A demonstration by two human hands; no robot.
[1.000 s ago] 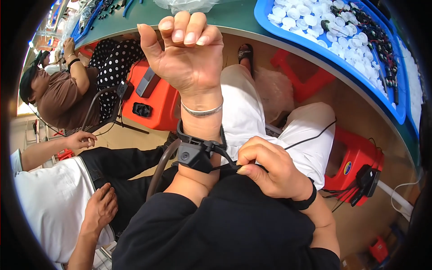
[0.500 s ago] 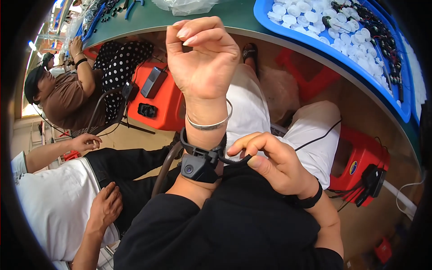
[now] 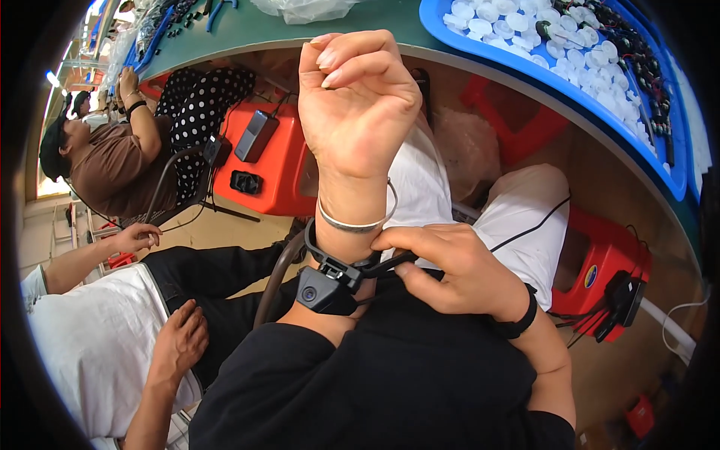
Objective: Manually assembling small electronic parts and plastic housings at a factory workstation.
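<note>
Blk boxy plastic cam (image 3: pixel 322 295): matt; lens (image 3: pixel 308 294) glossy. Blk narrow fabric-look strap (image 3: pixel 390 263): matt. Thin curved slvr metal bangle (image 3: pixel 360 229): v. shiny, smooth. Blu shallow plastic tray (image 3: pixel 510 66): semi-gloss. Wht round translucent plastic discs (image 3: pixel 517 22): smooth. Red boxy plastic stool (image 3: pixel 289 176): satin sheen. Grn flat tabletop (image 3: pixel 390 22): smooth, lo-sheen. Blk cloth top (image 3: pixel 367 375): matt.

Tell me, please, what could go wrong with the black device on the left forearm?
The black strap, held only between thumb and fingers, could slip from the right hand, and the black device might then turn.
The silver bracelet sits close by and might catch on the strap.
The thin black cable across the white trousers could snag during movement.
</note>
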